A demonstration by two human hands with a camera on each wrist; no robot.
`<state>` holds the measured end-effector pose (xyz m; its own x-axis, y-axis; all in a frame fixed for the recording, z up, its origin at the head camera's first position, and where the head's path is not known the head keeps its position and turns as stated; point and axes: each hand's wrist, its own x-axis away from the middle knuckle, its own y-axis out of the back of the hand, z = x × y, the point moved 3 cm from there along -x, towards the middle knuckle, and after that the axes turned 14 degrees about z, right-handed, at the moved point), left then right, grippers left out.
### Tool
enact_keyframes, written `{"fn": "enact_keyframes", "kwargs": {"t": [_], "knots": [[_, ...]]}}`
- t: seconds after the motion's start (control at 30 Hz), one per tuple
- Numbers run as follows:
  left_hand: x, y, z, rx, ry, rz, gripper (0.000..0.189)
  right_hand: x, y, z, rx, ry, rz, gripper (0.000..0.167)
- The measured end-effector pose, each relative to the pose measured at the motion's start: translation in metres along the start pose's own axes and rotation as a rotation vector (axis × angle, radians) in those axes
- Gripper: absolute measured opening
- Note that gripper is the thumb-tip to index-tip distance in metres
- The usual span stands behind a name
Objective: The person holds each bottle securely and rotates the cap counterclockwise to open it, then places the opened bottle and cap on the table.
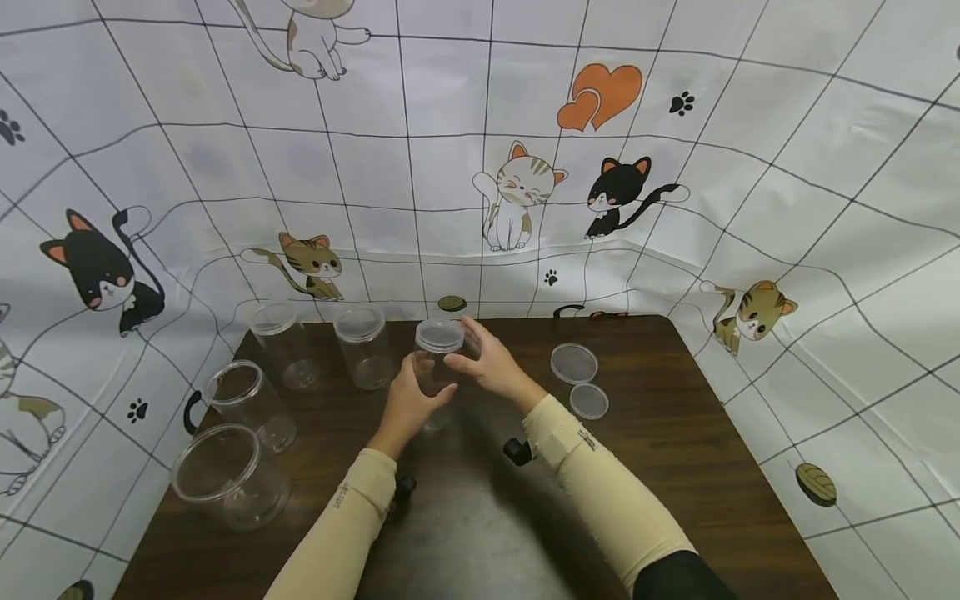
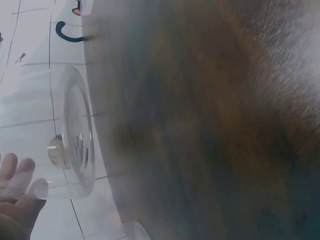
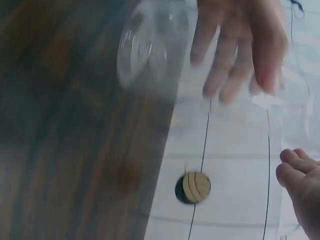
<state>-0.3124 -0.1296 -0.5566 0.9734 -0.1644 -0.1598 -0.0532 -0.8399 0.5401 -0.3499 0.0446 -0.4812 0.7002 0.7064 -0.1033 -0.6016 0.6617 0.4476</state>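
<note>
A clear lidded jar (image 1: 439,336) is between my two hands near the back of the table. My left hand (image 1: 411,402) grips it from the left, thumb in front. In the left wrist view the jar's round base (image 2: 80,135) shows beside the left fingertips (image 2: 40,189), apparently raised off the table. My right hand (image 1: 497,367) is beside the jar's upper right, fingers spread. The right wrist view has the right hand (image 3: 306,187) at lower right, fingers fairly straight, and the left hand (image 3: 240,45) above. Whether the right fingers touch the jar is unclear.
Two clear jars, one at the back left (image 1: 279,346) and another closer (image 1: 363,346), stand beside the held one. Two wide-mouthed jars, upper (image 1: 251,404) and lower (image 1: 228,475), stand left. Larger (image 1: 574,363) and smaller (image 1: 589,402) clear lids lie right. A patterned sheet (image 1: 442,217) backs the table.
</note>
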Motion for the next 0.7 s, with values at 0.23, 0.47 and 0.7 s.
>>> {"fn": "enact_keyframes", "kwargs": {"t": [0.23,0.47,0.7], "knots": [[0.007,-0.005,-0.004,-0.012,-0.058,0.003,0.091,0.000,-0.019,0.002,-0.119,-0.033,-0.086,0.087],[0.013,-0.006,-0.007,0.017,-0.132,0.046,0.083,0.002,-0.027,-0.001,-0.318,0.007,-0.108,0.067],[0.019,-0.003,-0.005,0.051,-0.198,0.100,0.078,0.007,-0.033,-0.003,-0.423,0.049,-0.056,0.061]]}}
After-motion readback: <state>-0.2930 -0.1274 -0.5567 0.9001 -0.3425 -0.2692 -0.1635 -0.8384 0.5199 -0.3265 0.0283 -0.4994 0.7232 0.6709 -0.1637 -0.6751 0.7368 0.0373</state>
